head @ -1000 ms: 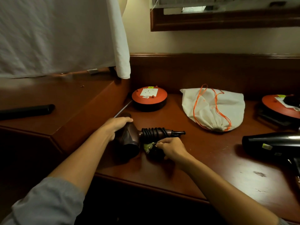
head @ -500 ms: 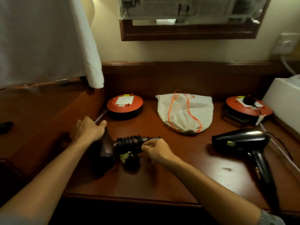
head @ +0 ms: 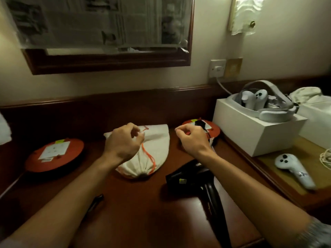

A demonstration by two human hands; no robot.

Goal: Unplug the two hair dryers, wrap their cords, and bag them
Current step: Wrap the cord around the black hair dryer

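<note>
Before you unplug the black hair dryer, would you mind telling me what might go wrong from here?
1. The right hand hovers near the plug on the orange cord reel; pulling the plug may lift the unheld reel.
2. The black hair dryer lies under the right forearm; a tug on its cord may drag it.
3. The drawstring bag is cinched shut, so it needs opening first.
</note>
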